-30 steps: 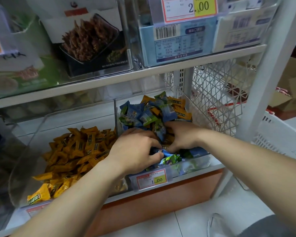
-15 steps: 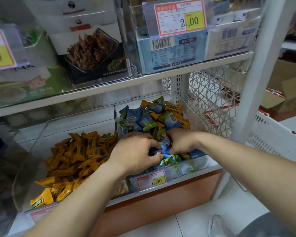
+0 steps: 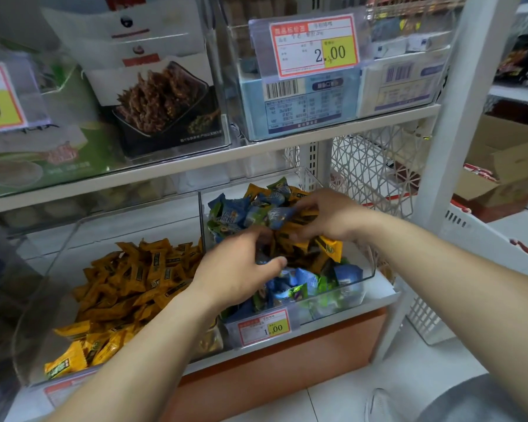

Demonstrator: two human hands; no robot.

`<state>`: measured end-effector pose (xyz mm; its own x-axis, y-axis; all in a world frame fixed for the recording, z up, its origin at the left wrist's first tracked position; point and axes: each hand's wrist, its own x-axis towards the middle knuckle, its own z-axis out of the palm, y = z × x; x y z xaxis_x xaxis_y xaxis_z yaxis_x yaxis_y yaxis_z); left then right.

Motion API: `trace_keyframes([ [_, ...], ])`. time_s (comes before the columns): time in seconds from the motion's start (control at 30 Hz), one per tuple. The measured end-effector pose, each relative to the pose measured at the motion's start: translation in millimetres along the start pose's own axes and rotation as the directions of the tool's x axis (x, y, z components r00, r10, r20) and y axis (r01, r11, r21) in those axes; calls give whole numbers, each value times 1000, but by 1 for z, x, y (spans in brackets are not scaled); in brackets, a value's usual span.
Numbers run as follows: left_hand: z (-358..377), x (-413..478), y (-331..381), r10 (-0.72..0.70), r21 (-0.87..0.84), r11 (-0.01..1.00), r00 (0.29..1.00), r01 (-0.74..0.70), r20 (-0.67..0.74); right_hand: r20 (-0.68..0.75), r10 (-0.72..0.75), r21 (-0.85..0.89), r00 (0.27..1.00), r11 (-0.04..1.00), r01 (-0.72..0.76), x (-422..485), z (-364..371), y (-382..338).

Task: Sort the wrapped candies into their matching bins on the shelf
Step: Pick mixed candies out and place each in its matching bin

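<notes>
- Right hand [image 3: 333, 219] has lifted from the front of the pile to its top, fingers curled over orange candies [image 3: 329, 248].
- It was close against the left hand [image 3: 238, 269]; now apart, with more orange wrappers exposed between them.

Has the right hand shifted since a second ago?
Yes: the right hand has moved toward the back of the bin, farther from the 1.00 price tag.

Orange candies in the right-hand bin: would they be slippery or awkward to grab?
Probably light: the orange candies are small pillow packs, and the right hand seems to grip several together. Likely slippery: the wrappers look glossy and lie loosely heaped in the clear bin. The crimped ends look floppy, so they should crinkle rather than roll.
</notes>
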<state>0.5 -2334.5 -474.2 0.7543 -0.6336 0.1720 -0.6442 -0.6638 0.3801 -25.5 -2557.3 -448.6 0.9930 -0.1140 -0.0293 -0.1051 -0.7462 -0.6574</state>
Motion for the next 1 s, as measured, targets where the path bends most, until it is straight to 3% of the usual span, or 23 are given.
trace_keyframes([
  [0.2,-1,6,3,-97,-273,961,975,39,-201,-158,22,195,987,981,10,0,-13,-9],
  [0.33,-5,7,13,-128,-471,882,970,17,-204,-281,40,347,959,936,63,-3,-11,-18],
  [0.37,-5,6,17,-136,-567,824,976,16,-171,-311,46,379,949,922,79,-3,-6,-23],
  [0.47,-6,4,31,-179,-865,491,984,103,16,-359,75,545,930,826,144,-1,22,-42],
  [0.5,-6,3,32,-174,-885,458,985,86,6,-360,97,594,928,791,148,1,31,-51],
  [0.63,-19,-3,15,-205,-814,581,962,-27,-178,-286,104,706,953,695,137,12,56,-79],
  [0.77,-38,-14,-25,-286,-811,583,927,-33,-244,-38,9,887,999,460,30,19,74,-110],
  [0.87,-54,-27,-56,-409,-768,640,855,20,-319,17,-48,880,999,475,8,28,92,-137],
  [1.0,-70,-46,-101,-549,-675,715,745,183,-379,112,-112,816,987,578,-27,40,118,-164],
])
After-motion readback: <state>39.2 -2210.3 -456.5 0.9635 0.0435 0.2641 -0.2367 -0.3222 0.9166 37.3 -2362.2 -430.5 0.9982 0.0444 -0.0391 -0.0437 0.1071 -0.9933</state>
